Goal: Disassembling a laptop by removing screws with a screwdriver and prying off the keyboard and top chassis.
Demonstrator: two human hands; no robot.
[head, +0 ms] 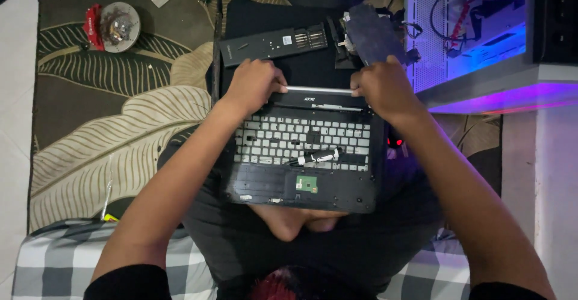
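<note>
While laptop base [304, 161] rests on lap | left hand [253, 84] grip pinching silver hinge bar [319, 90] at base's far edge | right hand [385, 89] grip pinching same bar | screwdriver bit case [274, 44] beyond base

A black laptop shell [301, 185] with pale keys and a small green board sits mid-frame, over a dark olive rug [114, 107] with cream leaf patterns, a grey-and-white checked cloth [54, 264] lower left, purple-blue glow upper right.
</note>
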